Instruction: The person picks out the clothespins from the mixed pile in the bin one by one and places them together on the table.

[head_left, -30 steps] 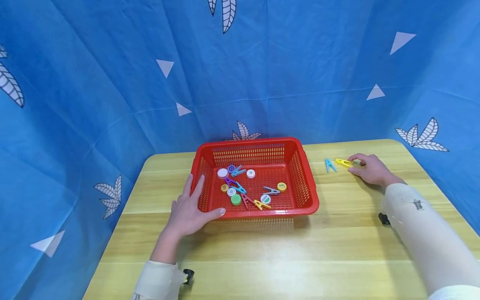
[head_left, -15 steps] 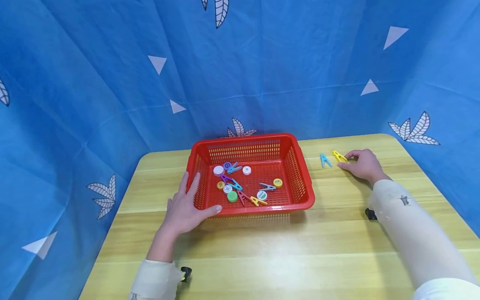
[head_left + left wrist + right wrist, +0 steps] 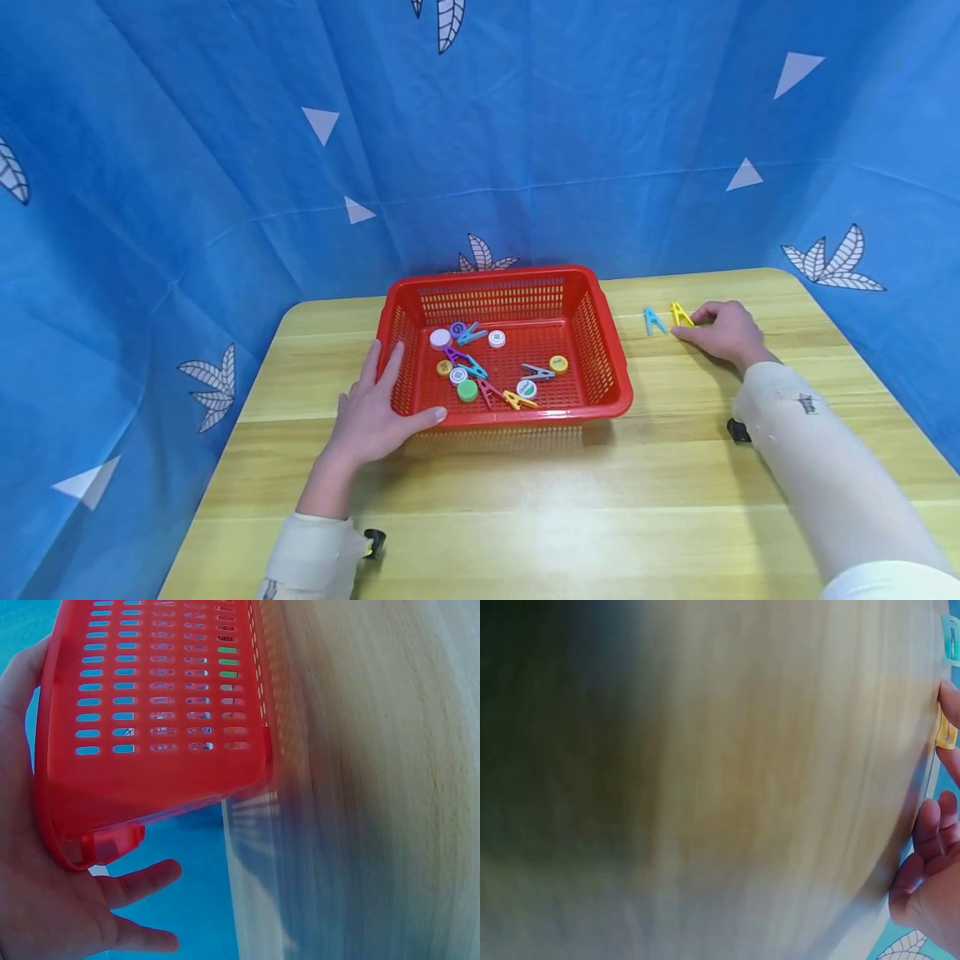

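Observation:
A red plastic basket point(image 3: 517, 414) stands on the table with several clothespins and bottle caps inside. My left hand point(image 3: 371, 421) rests on its near left corner, fingers spread along the left rim and thumb lying on the front rim. In the left wrist view, that hand point(image 3: 45, 892) touches the basket's rim point(image 3: 49, 750). Right of the basket, my right hand point(image 3: 727, 333) pinches a yellow clothespin point(image 3: 681, 315) between thumb and index finger at the table top. The right wrist view shows the yellow clothespin point(image 3: 946, 733) between two fingertips. A light blue clothespin point(image 3: 655, 321) lies just left of it.
The wooden table point(image 3: 510, 517) extends in front of the basket and to both sides. A blue patterned cloth point(image 3: 525, 125) hangs behind and at the sides. In the basket are a green cap point(image 3: 467, 391), a grey clothespin point(image 3: 537, 372) and a yellow one point(image 3: 519, 400).
The yellow clothespin has turned from lying sideways to pointing away, its legs now toward me, at my right fingertips. My left hand stays on the basket. The head view has shifted slightly.

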Available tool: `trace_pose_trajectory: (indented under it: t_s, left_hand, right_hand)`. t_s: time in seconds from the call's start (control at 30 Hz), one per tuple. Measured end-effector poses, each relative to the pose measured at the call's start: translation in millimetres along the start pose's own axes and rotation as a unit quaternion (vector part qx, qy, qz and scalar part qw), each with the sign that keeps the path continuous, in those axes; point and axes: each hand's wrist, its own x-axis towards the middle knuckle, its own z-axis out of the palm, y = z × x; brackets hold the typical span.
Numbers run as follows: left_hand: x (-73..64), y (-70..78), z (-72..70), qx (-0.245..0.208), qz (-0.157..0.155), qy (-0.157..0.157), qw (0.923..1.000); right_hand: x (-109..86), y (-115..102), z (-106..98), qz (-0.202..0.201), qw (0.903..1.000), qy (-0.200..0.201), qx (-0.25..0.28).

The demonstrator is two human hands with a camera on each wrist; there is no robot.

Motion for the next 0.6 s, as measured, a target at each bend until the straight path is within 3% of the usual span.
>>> trace_pose_trajectory:
  t_s: [0.6]
  left_hand:
    - [-0.8,-1.1,-3.7,0.007,0.002,-0.001,1.0000]
  right_hand:
    - [-3.3,-4.1,0.2,-0.015,0.9999,0.001,-0.001]
